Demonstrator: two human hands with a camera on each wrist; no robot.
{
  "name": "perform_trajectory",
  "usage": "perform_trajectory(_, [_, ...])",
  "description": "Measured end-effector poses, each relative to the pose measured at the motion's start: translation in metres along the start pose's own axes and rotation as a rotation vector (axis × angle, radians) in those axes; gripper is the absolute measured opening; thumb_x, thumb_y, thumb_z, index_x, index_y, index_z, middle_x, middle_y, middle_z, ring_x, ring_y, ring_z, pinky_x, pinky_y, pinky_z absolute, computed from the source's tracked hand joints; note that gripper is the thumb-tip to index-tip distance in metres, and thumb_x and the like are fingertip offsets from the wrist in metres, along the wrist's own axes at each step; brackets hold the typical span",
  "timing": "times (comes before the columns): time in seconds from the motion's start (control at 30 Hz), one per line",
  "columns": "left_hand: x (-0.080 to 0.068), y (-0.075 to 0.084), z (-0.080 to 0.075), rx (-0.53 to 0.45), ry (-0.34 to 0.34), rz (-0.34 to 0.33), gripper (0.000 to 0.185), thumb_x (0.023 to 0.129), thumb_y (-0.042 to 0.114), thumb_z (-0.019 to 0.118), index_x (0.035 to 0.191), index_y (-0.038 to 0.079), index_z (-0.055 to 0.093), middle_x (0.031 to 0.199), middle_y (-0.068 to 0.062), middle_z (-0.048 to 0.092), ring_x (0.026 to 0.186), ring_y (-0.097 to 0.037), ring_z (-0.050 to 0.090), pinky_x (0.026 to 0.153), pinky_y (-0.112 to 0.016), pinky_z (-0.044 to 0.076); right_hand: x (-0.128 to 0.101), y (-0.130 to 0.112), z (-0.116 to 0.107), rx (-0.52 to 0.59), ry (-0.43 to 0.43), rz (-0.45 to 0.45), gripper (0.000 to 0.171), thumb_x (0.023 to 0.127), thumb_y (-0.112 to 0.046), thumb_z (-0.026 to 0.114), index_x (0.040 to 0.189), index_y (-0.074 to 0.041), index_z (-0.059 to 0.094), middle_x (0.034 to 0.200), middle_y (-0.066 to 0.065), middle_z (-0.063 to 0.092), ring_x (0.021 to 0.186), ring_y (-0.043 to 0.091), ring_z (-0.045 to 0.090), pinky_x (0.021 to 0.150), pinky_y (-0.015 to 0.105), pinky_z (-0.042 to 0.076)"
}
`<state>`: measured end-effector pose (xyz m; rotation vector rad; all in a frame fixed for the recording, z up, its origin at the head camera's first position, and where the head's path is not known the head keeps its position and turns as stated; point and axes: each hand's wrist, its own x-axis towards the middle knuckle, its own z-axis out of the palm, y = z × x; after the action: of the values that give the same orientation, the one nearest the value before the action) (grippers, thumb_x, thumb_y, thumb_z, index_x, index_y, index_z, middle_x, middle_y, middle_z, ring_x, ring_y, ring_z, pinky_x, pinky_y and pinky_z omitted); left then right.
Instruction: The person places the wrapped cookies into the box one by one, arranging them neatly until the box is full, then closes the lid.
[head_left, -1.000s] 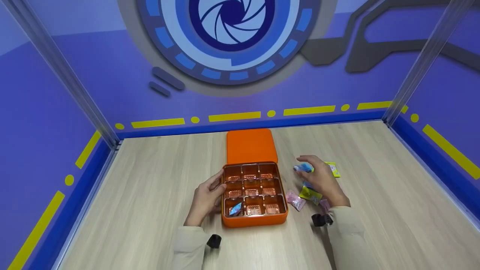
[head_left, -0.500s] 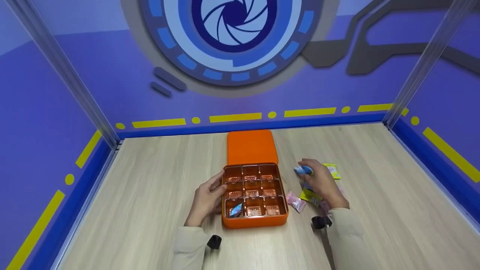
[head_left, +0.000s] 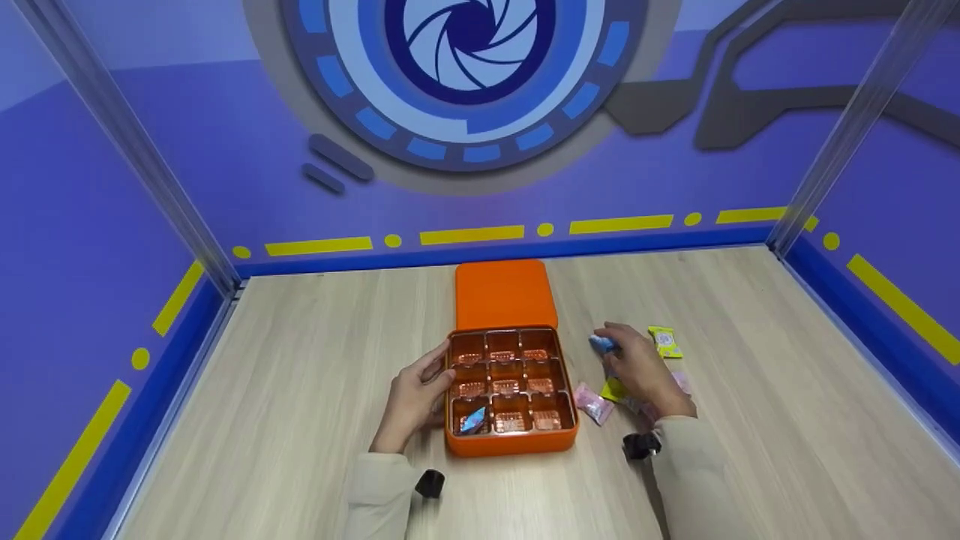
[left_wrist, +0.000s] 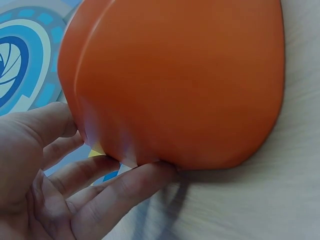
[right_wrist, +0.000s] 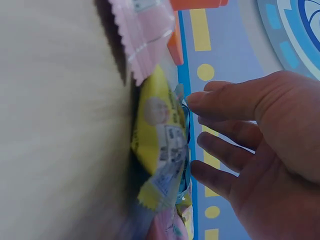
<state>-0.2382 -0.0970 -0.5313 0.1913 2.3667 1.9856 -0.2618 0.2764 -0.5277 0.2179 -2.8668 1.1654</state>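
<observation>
An orange box [head_left: 510,444] with nine copper-lined compartments sits mid-table, a blue sweet [head_left: 472,420] in its near-left cell. My left hand [head_left: 433,375] rests against the box's left wall [left_wrist: 175,85], fingers [left_wrist: 120,187] fairly straight. To the right of the box my right hand [head_left: 616,339] pinches a blue wrapped sweet [head_left: 601,344] at its fingertips, just above the table. In the right wrist view the right hand's fingers [right_wrist: 220,150] curl beside a yellow wrapper [right_wrist: 160,135] and a pink wrapper [right_wrist: 142,30].
The orange lid [head_left: 505,294] lies flat behind the box. Loose sweets lie near my right hand: a yellow one [head_left: 664,341], a pink one [head_left: 591,402], another yellow one [head_left: 613,389]. Purple walls close in the wooden table [head_left: 300,375] on three sides.
My right hand came down over the blue sweet on the table, closed its fingertips on it and drew slightly towards the box. The left hand stayed on the box.
</observation>
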Motion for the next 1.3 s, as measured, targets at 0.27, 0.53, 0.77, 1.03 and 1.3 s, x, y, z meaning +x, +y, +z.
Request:
perform_trajectory(0.27, [0.0006, 0.0006, 0.0, 0.001, 0.009, -0.017, 0.054, 0.104, 0.006, 0.068, 0.155, 0.005, 0.054, 0.148, -0.023, 0.059, 0.134, -0.035, 0.06, 0.108, -0.041, 0.05, 0.001, -0.0007, 0.0022, -0.013, -0.037, 0.061, 0.046, 0.101, 0.01, 0.058, 0.146, 0.001, 0.061, 0.16, 0.026, 0.045, 0.149, 0.047, 0.038, 0.12, 0.061, 0.031])
perform_trajectory(0.53, [0.0011, 0.0004, -0.0002, 0.028, 0.019, -0.023, 0.053, 0.104, 0.009, 0.068, 0.156, 0.008, 0.055, 0.147, -0.024, 0.059, 0.134, -0.036, 0.059, 0.106, -0.044, 0.051, 0.003, -0.0019, 0.0019, -0.039, -0.059, 0.07, 0.05, 0.096, 0.011, 0.066, 0.145, -0.001, 0.062, 0.155, 0.025, 0.05, 0.145, 0.047, 0.044, 0.117, 0.063, 0.036])
perform_trajectory(0.77, [0.0006, 0.0006, 0.0001, 0.001, 0.007, -0.029, 0.054, 0.105, 0.008, 0.068, 0.156, 0.007, 0.054, 0.148, -0.024, 0.058, 0.135, -0.034, 0.058, 0.108, -0.045, 0.049, 0.0015, -0.0011, 0.003, -0.048, -0.027, 0.05, 0.045, 0.095, 0.013, 0.067, 0.138, 0.001, 0.066, 0.142, 0.024, 0.059, 0.134, 0.044, 0.054, 0.114, 0.063, 0.04])
perform_trajectory(1.03, [0.0004, 0.001, 0.0008, -0.004, 0.008, -0.017, 0.054, 0.104, 0.006, 0.067, 0.156, 0.003, 0.053, 0.147, -0.027, 0.058, 0.134, -0.038, 0.059, 0.107, -0.047, 0.05, 0.0017, -0.001, 0.004, -0.039, -0.008, 0.055, 0.041, 0.097, 0.006, 0.063, 0.138, 0.001, 0.065, 0.139, 0.024, 0.06, 0.129, 0.041, 0.056, 0.114, 0.062, 0.041])
perform_trajectory(1.3, [0.0013, 0.0003, 0.0006, 0.0, 0.014, -0.033, 0.053, 0.104, 0.008, 0.068, 0.156, 0.007, 0.055, 0.147, -0.023, 0.059, 0.134, -0.034, 0.06, 0.108, -0.044, 0.05, 0.001, -0.0022, 0.0024, -0.008, 0.006, 0.071, 0.044, 0.098, 0.005, 0.061, 0.142, 0.002, 0.062, 0.143, 0.027, 0.058, 0.129, 0.041, 0.055, 0.114, 0.062, 0.041])
